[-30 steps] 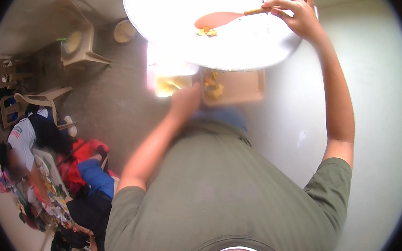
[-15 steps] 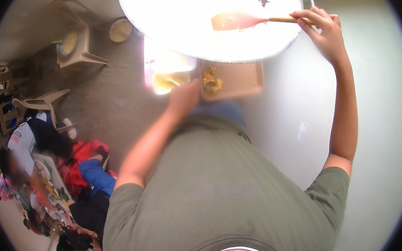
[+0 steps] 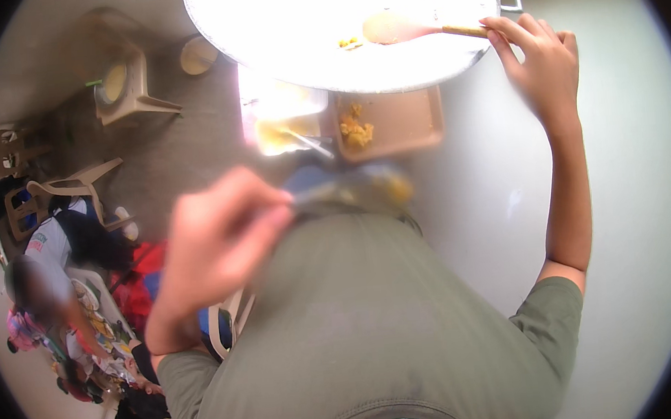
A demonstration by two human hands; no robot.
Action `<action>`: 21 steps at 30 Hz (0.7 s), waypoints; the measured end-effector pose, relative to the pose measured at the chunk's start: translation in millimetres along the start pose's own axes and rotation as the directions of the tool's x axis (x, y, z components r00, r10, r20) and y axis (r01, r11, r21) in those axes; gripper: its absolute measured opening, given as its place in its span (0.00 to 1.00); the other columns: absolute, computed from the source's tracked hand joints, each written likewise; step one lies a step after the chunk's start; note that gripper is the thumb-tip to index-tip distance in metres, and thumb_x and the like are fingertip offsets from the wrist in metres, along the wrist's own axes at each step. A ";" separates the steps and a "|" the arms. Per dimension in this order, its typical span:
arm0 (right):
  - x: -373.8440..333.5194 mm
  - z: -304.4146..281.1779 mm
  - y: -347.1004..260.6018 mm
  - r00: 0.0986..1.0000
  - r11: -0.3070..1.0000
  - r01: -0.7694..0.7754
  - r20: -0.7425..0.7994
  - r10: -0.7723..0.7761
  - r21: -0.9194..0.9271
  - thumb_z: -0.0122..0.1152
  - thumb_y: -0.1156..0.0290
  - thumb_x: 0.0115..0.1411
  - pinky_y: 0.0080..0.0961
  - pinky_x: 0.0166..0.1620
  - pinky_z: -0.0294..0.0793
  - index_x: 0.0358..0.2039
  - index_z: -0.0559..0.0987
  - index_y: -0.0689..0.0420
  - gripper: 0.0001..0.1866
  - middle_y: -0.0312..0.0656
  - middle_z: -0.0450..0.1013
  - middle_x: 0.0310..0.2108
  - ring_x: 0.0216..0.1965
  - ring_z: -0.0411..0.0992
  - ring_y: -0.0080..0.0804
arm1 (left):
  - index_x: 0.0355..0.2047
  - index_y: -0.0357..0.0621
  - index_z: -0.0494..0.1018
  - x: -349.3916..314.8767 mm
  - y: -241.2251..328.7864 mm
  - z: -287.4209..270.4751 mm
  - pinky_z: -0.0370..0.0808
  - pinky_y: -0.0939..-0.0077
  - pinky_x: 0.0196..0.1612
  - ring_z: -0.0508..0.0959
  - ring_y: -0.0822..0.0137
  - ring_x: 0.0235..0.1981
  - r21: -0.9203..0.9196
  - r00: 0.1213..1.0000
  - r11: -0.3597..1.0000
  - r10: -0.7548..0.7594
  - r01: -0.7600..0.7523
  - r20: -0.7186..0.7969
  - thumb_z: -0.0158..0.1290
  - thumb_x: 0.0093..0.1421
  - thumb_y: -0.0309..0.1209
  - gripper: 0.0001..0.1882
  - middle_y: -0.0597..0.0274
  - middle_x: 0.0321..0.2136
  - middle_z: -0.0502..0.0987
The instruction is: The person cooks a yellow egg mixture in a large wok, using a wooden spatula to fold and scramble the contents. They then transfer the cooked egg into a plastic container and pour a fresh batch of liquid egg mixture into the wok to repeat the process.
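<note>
My right hand [image 3: 540,59] grips the handle of a wooden spatula [image 3: 463,31]. Its broad blade lies inside a large metal pot [image 3: 412,84], beside some small yellow bits; glare washes out most of the interior. In front of my belly, my left hand [image 3: 223,234] is raised and closed on a spoon [image 3: 327,197]. The spoon is smeared by motion, with yellow food at its far end. Beyond it stands a tan tray [image 3: 407,121] with a clump of yellow food [image 3: 356,129] in its left part.
Left of the tray is a bright container [image 3: 273,139] of yellow stuff, with a utensil handle [image 3: 310,143] leaning out. Plastic chairs [image 3: 137,87] and a round tub [image 3: 199,56] stand at the far left. People [image 3: 54,239] gather round a table there. A pale wall [image 3: 633,186] rises at the right.
My left hand has come away from the tray, back and leftward, with the spoon in it. The spatula blade has tilted and shifted slightly right in the pot.
</note>
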State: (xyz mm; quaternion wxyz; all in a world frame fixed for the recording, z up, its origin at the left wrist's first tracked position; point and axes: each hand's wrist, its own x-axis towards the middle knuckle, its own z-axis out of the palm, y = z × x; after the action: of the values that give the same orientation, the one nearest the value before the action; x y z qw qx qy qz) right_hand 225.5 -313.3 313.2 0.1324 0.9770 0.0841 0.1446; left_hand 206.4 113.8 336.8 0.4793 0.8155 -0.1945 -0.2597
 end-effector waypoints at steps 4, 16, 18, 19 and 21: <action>3.4 -4.6 -17.3 0.997 0.998 0.028 -0.068 -0.032 -0.063 0.65 0.60 0.66 0.29 0.39 0.58 0.40 0.87 0.36 0.05 0.26 0.75 0.26 0.32 0.74 0.21 | 0.35 0.39 0.76 59.7 18.1 -25.6 0.66 0.76 0.26 0.76 0.70 0.20 0.603 0.913 0.785 0.340 -0.144 -0.225 0.60 0.61 0.24 0.04 0.60 0.21 0.78; -9.2 -38.2 -55.9 0.993 0.975 -0.052 -0.111 0.028 -0.215 0.69 0.63 0.58 0.29 0.36 0.60 0.36 0.88 0.37 0.06 0.25 0.75 0.26 0.30 0.73 0.22 | 0.29 0.37 0.75 172.2 4.7 -8.3 0.77 0.50 0.35 0.82 0.46 0.31 0.913 0.971 0.370 0.221 -0.170 0.091 0.52 0.60 0.28 0.07 0.46 0.25 0.80; -9.9 -44.4 -60.7 0.991 0.978 -0.056 -0.134 0.029 -0.202 0.70 0.64 0.57 0.29 0.35 0.60 0.35 0.87 0.38 0.05 0.24 0.74 0.25 0.29 0.72 0.22 | 0.30 0.36 0.75 173.2 7.8 -6.4 0.78 0.50 0.36 0.82 0.45 0.32 0.909 0.973 0.378 0.208 -0.177 0.102 0.51 0.60 0.28 0.07 0.45 0.25 0.80; -10.4 -46.5 -61.9 0.989 0.979 -0.058 -0.147 0.029 -0.196 0.70 0.65 0.57 0.29 0.35 0.60 0.34 0.87 0.38 0.05 0.24 0.74 0.25 0.29 0.72 0.22 | 0.30 0.35 0.75 173.8 9.4 -5.7 0.78 0.50 0.37 0.82 0.45 0.32 0.907 0.973 0.382 0.203 -0.179 0.107 0.51 0.60 0.27 0.08 0.44 0.25 0.80; -12.7 -48.9 -62.9 0.991 0.976 -0.062 -0.126 0.036 -0.210 0.70 0.66 0.55 0.28 0.35 0.59 0.33 0.86 0.39 0.05 0.24 0.72 0.24 0.28 0.70 0.23 | 0.30 0.34 0.76 174.2 11.7 -2.6 0.79 0.50 0.39 0.82 0.43 0.32 0.885 0.978 0.427 0.172 -0.184 0.120 0.50 0.60 0.27 0.08 0.43 0.26 0.80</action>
State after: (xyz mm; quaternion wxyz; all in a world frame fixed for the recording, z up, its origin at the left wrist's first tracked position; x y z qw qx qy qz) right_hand 190.6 -244.6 337.3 0.2273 0.9484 0.0518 0.2152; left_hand 344.7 11.5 306.9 0.0034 0.9184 -0.3891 -0.0712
